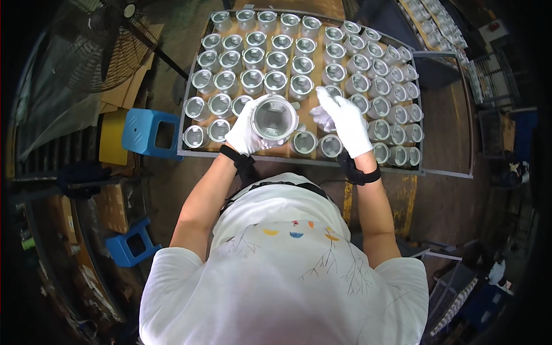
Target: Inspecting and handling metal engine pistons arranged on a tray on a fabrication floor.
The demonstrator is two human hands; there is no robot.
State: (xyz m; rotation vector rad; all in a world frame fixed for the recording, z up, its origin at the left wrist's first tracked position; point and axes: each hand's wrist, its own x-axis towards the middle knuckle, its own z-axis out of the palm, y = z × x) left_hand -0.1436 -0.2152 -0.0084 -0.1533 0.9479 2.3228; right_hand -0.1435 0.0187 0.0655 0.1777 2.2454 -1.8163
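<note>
My left hand (246,127), in a white glove, grips a round silvery metal housing (275,119) raised above the table, its wide mouth turned up toward me. Small lugs stick out at its rim. To the right of it, my gloved right hand (344,118) hovers with fingers stretched out and apart, holding nothing that I can see. Many more such metal housings (276,60) stand in rows on the table, some partly hidden under my hands. Just below the held piece, two of them stand near the front edge, one of these a grey housing (303,142).
The table (315,115) has a brown top and a grey metal frame (445,172) reaching out at the right. A blue stool (150,133) stands at its left, with a second blue stool (133,242) lower down. A large fan (109,46) stands at the upper left.
</note>
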